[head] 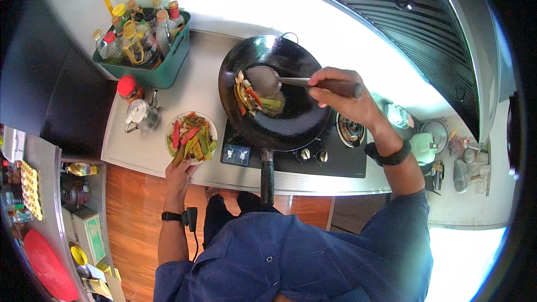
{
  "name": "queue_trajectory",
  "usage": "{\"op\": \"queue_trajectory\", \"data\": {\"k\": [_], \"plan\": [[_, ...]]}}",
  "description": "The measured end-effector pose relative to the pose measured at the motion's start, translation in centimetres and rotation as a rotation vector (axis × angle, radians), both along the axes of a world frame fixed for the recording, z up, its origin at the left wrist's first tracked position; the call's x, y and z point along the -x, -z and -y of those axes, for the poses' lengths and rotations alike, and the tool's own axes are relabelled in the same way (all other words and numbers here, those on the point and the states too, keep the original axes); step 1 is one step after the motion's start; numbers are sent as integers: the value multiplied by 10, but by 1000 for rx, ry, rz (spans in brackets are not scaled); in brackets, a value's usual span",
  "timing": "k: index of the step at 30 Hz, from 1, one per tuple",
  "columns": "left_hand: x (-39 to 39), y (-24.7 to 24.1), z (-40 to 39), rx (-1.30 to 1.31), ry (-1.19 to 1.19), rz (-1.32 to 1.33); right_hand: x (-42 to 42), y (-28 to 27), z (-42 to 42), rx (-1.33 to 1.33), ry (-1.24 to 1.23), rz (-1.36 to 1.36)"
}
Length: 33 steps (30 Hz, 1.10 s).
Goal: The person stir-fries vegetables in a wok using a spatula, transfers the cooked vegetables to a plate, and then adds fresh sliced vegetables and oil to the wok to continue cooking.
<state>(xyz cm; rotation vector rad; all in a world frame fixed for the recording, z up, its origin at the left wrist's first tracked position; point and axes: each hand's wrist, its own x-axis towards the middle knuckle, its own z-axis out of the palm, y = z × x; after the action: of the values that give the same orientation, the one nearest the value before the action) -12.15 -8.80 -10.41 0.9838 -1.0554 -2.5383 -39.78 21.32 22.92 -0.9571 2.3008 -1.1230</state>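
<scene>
My right hand (342,92) is closed around the dark handle of a metal wok spatula (262,79), whose blade rests inside a black wok (293,128). Beside the blade, at the wok's left, lie cooked strips of red and green pepper with pale pieces (247,96). My left hand (180,172) grips the near rim of a white plate (168,128) on the counter, its fingers partly hidden under the rim and food. Red and green pepper strips (193,136) are heaped on that plate. The wok sits over the left side of a black gas stove (289,163), its long handle pointing towards me.
A green basket (168,67) of bottles stands at the back left. Nearer are a red-lidded jar (129,88) and a metal pot with a spout (142,115). A burner (350,128) shows right of the wok, and a range hood (402,21) hangs at the upper right.
</scene>
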Motion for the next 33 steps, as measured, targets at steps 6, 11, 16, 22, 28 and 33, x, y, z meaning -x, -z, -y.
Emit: {"op": "queue_trajectory", "data": {"k": [6, 11, 16, 22, 28, 33], "plan": [[2, 7, 3, -28, 8, 17, 20, -14, -17, -131, 248, 58], [-4, 10, -9, -38, -59, -28, 18, -8, -16, -56, 326, 51], [-31, 22, -25, -259, -52, 144, 12, -16, -21, -20, 330, -26], [-15, -88, -72, -207, 585, 90, 34, -6, -69, 8, 495, 209], [13, -140, -98, -120, 1044, -66, 1, 43, -75, 207, 758, 319], [30, -131, -114, -33, 1189, -105, -14, 71, -47, 452, 855, 415]]}}
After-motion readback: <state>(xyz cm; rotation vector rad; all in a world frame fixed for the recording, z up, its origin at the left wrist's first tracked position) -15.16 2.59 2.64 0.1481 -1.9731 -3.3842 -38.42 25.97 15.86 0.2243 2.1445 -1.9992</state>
